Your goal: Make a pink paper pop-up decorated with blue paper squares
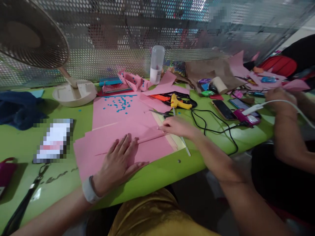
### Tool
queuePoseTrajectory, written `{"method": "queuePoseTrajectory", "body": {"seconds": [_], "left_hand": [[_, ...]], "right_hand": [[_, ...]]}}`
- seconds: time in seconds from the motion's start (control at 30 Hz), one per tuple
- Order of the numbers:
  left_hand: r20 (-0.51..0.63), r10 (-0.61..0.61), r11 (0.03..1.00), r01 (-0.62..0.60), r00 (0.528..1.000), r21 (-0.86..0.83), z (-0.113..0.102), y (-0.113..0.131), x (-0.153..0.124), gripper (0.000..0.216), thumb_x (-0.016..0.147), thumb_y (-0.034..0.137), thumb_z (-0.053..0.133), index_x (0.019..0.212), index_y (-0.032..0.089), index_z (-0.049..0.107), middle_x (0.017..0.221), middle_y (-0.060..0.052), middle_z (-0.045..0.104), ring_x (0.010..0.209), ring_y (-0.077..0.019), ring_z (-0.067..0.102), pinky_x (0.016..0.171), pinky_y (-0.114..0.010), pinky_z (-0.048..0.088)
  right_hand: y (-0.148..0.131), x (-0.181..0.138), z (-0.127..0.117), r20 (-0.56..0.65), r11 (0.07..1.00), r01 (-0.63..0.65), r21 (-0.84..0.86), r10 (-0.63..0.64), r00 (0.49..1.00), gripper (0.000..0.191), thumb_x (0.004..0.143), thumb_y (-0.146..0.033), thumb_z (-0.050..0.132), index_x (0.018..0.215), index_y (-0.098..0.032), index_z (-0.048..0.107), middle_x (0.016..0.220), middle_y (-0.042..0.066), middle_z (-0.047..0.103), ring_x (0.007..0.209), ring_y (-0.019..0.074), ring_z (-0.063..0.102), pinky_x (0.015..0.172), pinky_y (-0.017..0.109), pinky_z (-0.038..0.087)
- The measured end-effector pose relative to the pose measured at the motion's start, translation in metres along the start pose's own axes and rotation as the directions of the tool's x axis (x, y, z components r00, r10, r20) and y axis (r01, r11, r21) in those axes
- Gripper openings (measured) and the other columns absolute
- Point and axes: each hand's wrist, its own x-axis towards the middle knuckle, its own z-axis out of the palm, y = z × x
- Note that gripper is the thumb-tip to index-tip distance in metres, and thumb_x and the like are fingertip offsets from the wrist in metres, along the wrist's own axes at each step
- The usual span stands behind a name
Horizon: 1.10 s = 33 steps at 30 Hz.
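Observation:
My left hand [116,160] lies flat, fingers spread, on a pink sheet of paper [91,144] near the table's front edge. At the sheet's right end my right hand [178,127] is closed, its thumb and fingertips on the paper's folded edge. A slit or crease line runs across the sheet beside the left fingers. Under the right hand is a pale yellow sheet [179,141]. Just beyond that hand lie dark scissors [167,114], partly covered by it, and a yellow glue gun [180,102]. Small blue paper bits [123,104] are scattered on pink paper behind.
A fan [75,93] stands back left, with a phone [54,139] in front of it. Behind the papers is a clear bottle [157,65]. A black cord [206,131] runs right to a power strip [246,118]. Another person's hands [282,98] are at far right.

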Motion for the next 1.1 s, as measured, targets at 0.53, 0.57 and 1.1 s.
{"method": "queuePoseTrajectory", "body": {"seconds": [0.53,0.57,1.1], "left_hand": [[-0.028,-0.014,1.0,0.014,1.0,-0.012,0.005,-0.001,-0.002,0.078,0.09,0.065,0.037,0.144,0.008,0.039,0.15,-0.024,0.035,0.139,-0.0377,0.034,0.11,-0.057,0.032],[-0.032,-0.012,1.0,0.011,0.999,-0.011,0.005,-0.002,-0.002,0.078,0.09,0.065,0.037,0.144,0.008,0.039,0.15,-0.025,0.035,0.139,-0.0378,0.034,0.11,-0.057,0.032],[0.104,-0.137,0.986,0.146,0.985,-0.082,0.004,0.006,-0.002,0.092,0.084,0.077,0.032,0.147,0.01,0.033,0.154,-0.022,0.03,0.144,-0.0328,0.027,0.116,-0.051,0.02]], "right_hand": [[-0.052,-0.027,0.074,-0.062,0.868,0.494,-0.043,-0.496,0.866,0.082,0.093,-0.066,0.028,0.147,-0.004,0.031,0.155,0.02,0.027,0.146,0.0279,0.022,0.119,0.048,0.018],[-0.052,-0.027,0.074,-0.061,0.871,0.49,-0.044,-0.492,0.869,0.082,0.093,-0.066,0.028,0.147,-0.004,0.031,0.155,0.02,0.027,0.146,0.0282,0.022,0.12,0.048,0.018],[-0.05,-0.03,0.088,-0.083,0.857,0.505,-0.103,-0.513,0.854,0.079,0.095,-0.06,0.032,0.15,-0.004,0.028,0.155,0.019,0.027,0.146,0.028,0.021,0.119,0.049,0.021]]}}
